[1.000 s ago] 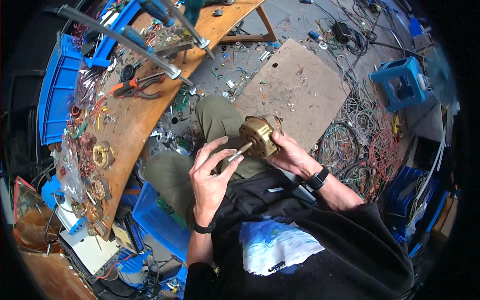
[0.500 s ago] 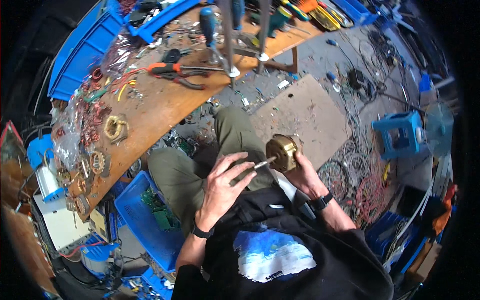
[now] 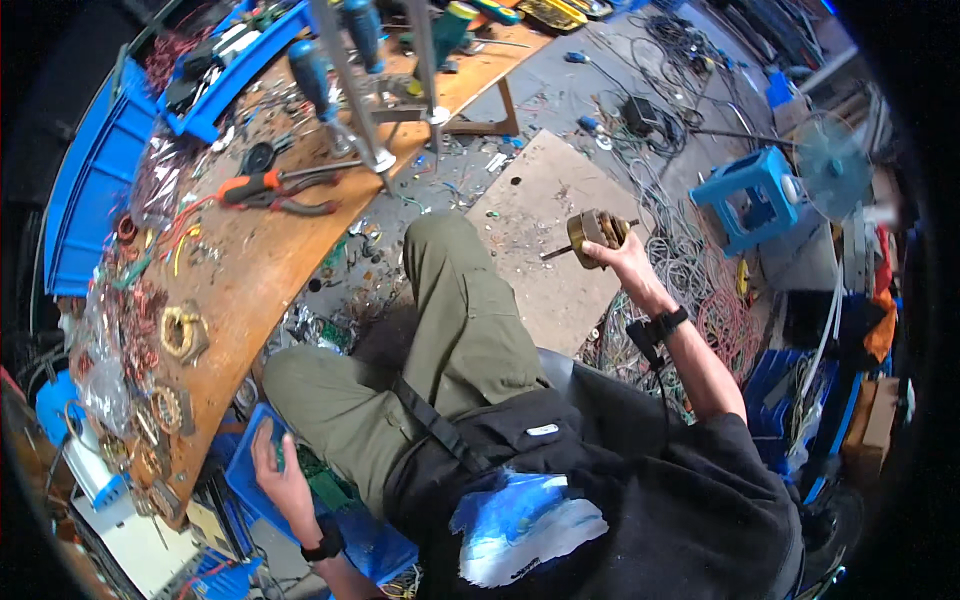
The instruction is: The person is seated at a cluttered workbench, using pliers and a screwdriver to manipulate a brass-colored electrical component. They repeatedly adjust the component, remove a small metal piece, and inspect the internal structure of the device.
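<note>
The right hand (image 3: pixel 622 262) gripped a brass-coloured motor core (image 3: pixel 592 232) out over the floor board (image 3: pixel 530 250). The left hand (image 3: pixel 277 468) reached into a blue bin (image 3: pixel 250 478), fingers loosely spread.

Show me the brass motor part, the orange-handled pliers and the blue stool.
brass motor part (image 3: pixel 592 232), head view, on its round body in the right hand.
orange-handled pliers (image 3: pixel 262 184), head view, on the orange grip.
blue stool (image 3: pixel 745 196), head view, on its top frame.
</note>
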Motion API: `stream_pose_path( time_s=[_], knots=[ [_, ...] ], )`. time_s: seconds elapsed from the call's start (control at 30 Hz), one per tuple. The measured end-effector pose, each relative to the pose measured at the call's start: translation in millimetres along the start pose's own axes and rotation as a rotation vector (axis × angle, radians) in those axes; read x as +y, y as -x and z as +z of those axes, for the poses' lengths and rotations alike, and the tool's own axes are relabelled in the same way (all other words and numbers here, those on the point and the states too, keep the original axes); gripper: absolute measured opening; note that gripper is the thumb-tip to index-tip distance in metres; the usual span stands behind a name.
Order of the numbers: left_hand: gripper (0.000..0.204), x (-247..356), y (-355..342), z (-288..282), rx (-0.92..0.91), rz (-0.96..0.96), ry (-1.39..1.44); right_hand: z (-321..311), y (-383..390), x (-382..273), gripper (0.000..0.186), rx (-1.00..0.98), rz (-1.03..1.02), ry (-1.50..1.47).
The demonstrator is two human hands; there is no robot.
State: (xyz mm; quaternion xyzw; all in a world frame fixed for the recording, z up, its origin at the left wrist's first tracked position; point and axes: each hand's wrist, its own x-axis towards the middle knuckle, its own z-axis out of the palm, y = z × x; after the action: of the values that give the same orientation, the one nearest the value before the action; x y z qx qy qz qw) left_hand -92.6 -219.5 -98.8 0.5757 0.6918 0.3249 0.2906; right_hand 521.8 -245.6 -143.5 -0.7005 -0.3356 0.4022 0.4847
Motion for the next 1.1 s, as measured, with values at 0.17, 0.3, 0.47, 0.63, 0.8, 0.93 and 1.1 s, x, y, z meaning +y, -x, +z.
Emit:
stream_pose_path(
  time_s=[0.17, 0.3, 0.47, 0.63, 0.8, 0.93, 1.1],
  knots=[
    [0.039, -34.0, -12.8, -10.0, -0.033, -0.019, -0.047, -39.1, -13.4, 34.1, 0.043, 0.146, 0.119, -0.095],
    [0.038, 34.5, -26.1, 29.6, -0.160, 0.114, -0.057, -81.9, -26.2, 85.7, 0.043, 0.265, 0.232, -0.240],
    [0.037, 196.4, -55.0, 129.8, -0.491, 0.569, -0.172, -121.9, -33.4, 137.0, 0.046, 0.410, 0.273, -0.247],
    [0.038, 324.9, -72.1, 275.3, -0.832, 0.947, -0.020, -156.1, -22.2, 174.1, 0.044, 0.589, 0.271, -0.195],
    [0.037, 379.3, -63.2, 427.3, -1.086, 0.906, 0.237, -183.8, -9.6, 169.6, 0.072, 0.604, 0.264, -0.194],
    [0.036, 385.6, -67.2, 532.5, -1.209, 0.591, 0.401, -189.2, -17.1, 163.1, 0.088, 0.749, 0.294, 0.159],
    [0.035, 378.5, -87.1, 623.9, -1.262, 0.170, 0.518, -197.5, -62.7, 174.2, 0.090, 0.643, 0.239, 0.376]
  ],
)
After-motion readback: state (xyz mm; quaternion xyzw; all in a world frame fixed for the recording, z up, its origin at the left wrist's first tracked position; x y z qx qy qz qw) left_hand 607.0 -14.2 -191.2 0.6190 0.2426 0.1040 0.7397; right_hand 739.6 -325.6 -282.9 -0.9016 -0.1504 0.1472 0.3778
